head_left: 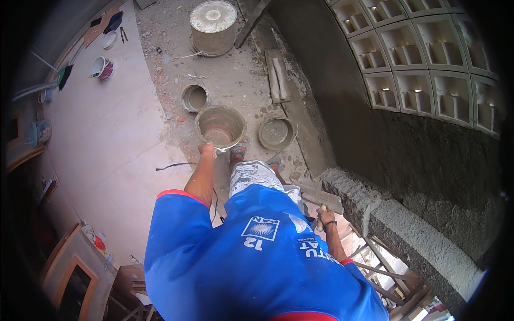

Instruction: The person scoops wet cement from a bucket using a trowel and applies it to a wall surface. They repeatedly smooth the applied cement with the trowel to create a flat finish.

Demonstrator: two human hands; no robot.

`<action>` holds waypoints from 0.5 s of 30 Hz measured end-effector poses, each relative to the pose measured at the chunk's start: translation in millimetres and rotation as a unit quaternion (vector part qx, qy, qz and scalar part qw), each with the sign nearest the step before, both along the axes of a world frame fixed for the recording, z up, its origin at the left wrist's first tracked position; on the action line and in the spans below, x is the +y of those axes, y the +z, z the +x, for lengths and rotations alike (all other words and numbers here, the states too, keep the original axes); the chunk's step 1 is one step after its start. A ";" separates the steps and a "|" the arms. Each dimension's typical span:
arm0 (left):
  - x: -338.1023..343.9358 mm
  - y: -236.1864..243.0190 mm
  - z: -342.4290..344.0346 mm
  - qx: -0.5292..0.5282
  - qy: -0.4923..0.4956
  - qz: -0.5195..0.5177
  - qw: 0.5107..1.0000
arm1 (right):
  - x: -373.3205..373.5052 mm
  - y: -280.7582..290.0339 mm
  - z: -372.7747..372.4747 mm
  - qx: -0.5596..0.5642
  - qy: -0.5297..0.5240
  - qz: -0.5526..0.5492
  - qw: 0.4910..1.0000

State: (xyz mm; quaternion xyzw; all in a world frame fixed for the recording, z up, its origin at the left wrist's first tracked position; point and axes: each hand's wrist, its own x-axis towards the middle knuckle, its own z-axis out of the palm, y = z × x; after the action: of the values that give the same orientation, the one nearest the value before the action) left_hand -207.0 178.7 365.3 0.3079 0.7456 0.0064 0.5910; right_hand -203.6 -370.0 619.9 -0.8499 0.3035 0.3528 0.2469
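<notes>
My left hand [208,150] grips the white handle of a mud-coated bucket [235,125], held out above my sandalled feet [240,147]. At my right side, my right hand [326,216] is closed round the wooden handle of a long, flat, greyish float [329,198]. A smaller bucket [195,97] with grey contents stands just beyond the held bucket. A shallow, cement-smeared basin [276,134] lies on the floor to its right.
A lidded drum [213,37] and a mortar-stained board [277,75] are ahead. A dark plastered wall with breeze blocks [407,53] and a rough ledge [396,224] runs along the right, scaffold timbers below it. Pale tiles [107,134] on the left hold a small pail [101,68].
</notes>
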 end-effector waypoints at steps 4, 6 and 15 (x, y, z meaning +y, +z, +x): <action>4.3 5.8 -36.5 0.050 0.057 -0.015 0.997 | -5.2 1.3 9.8 -0.016 -0.065 0.039 0.997; 12.5 14.4 -47.6 0.026 0.114 0.001 0.993 | 20.7 9.8 18.7 0.003 -0.075 0.052 0.996; 20.2 14.0 -95.6 0.013 0.046 -0.026 0.999 | 33.2 6.6 26.2 0.073 0.072 0.015 0.995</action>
State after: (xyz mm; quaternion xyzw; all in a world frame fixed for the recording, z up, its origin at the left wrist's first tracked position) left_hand -302.6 198.8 379.3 0.2576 0.7665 0.0101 0.5882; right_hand -177.4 -336.8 626.6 -0.8381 0.2531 0.4350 0.2105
